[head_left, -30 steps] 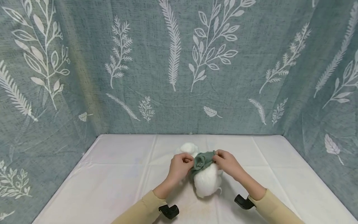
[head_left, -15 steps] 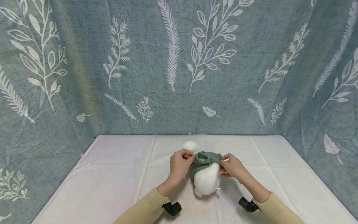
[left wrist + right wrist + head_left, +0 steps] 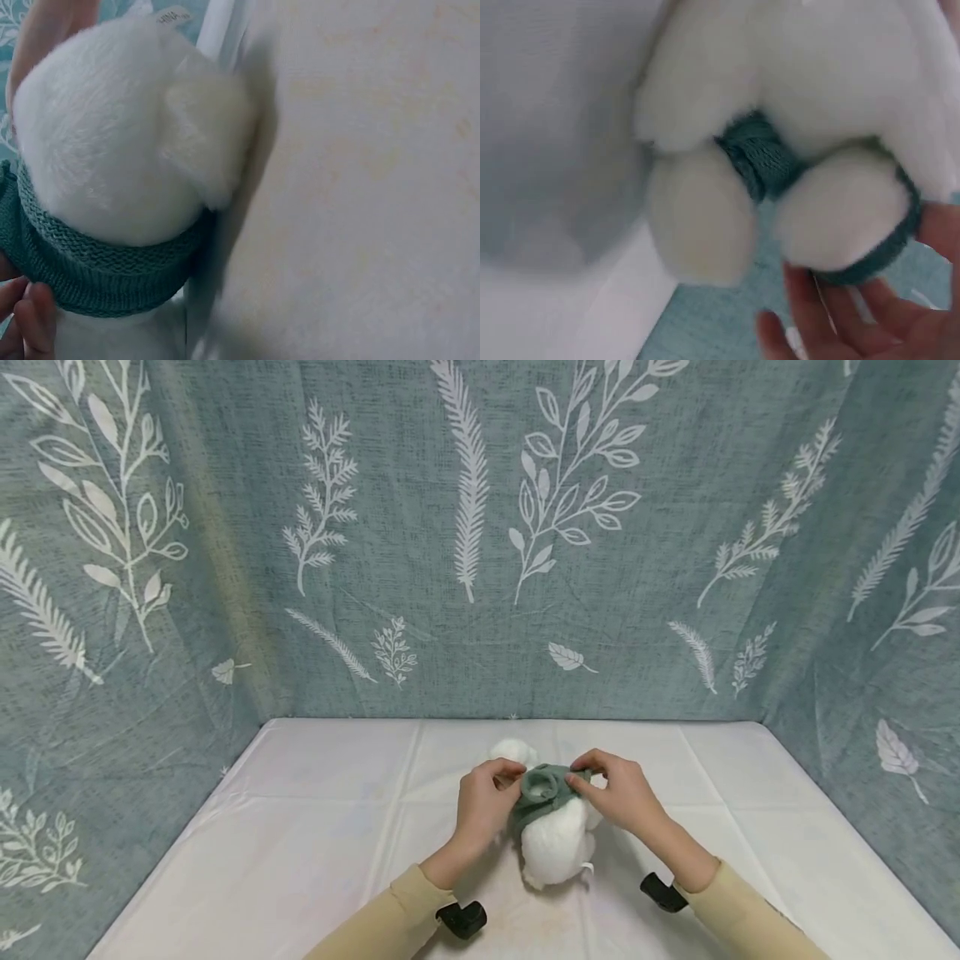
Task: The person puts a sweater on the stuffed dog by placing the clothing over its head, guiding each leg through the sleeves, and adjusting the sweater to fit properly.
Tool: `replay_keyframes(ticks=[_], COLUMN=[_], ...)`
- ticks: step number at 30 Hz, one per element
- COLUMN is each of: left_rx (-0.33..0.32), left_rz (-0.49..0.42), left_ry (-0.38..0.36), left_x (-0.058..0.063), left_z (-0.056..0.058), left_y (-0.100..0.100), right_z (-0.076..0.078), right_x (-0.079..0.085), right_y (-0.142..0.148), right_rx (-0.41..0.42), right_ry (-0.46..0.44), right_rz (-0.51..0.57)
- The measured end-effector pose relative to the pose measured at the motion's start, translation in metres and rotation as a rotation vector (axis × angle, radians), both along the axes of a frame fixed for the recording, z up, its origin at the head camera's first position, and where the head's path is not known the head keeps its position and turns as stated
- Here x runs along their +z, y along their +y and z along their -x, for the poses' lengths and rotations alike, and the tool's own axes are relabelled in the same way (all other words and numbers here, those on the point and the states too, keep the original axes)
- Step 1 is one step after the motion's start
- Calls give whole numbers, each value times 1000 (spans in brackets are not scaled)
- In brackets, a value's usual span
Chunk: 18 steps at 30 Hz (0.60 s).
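A white plush toy [image 3: 553, 850] lies on the table with a green knitted sweater [image 3: 542, 783] around its middle. My left hand [image 3: 486, 802] pinches the sweater's left edge; in the left wrist view its fingertips [image 3: 36, 319] meet the ribbed knit. On the other side my right hand [image 3: 618, 792] grips the sweater's right part between thumb and fingers. In the right wrist view that hand's fingers [image 3: 877, 319] curl around a white paw [image 3: 844, 214] edged with the green cuff. A second white paw [image 3: 701, 217] hangs beside it. Part of the toy is hidden under the sweater and hands.
A white cloth [image 3: 322, 843] with fold lines covers the table. A blue-green curtain [image 3: 405, 527] with white leaf prints stands behind and along both sides. Each wrist bears a black camera mount [image 3: 461, 920]. A small printed tag [image 3: 172, 16] sticks out of the toy.
My right hand first shifts right and down along the sweater, then moves back up and left onto it. The sweater is spread, then bunched again; my left hand stays nearly in place.
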<state>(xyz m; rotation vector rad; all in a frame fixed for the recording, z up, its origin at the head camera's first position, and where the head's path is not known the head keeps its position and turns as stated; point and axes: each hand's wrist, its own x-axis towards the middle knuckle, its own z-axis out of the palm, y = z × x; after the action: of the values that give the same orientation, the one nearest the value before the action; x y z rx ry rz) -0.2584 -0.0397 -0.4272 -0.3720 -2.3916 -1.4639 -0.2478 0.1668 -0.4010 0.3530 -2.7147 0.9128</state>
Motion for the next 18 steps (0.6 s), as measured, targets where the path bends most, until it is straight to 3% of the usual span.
replay_keyframes(ticks=[3,8,12,14,16,18], left_rx=[0,3,39,40,15,-20], left_rz=[14,12,16,37,43,16], left_ry=[-2,39,67,66,85,131], left_x=[0,1,2,3,4,6], left_z=[1,3,6,7,7,6], left_y=[1,5,8,8,8,6], right_z=[4,11,13,12,11,10], right_x=[3,3,-3,-8,-12,-14], right_y=[4,9,7,6,4,3], right_rx=[35,57,-66,-121,-143,-138], right_ry=[-136,-228,-365,-421,-433,-370], right_rz=[26,146,306,317,284,232])
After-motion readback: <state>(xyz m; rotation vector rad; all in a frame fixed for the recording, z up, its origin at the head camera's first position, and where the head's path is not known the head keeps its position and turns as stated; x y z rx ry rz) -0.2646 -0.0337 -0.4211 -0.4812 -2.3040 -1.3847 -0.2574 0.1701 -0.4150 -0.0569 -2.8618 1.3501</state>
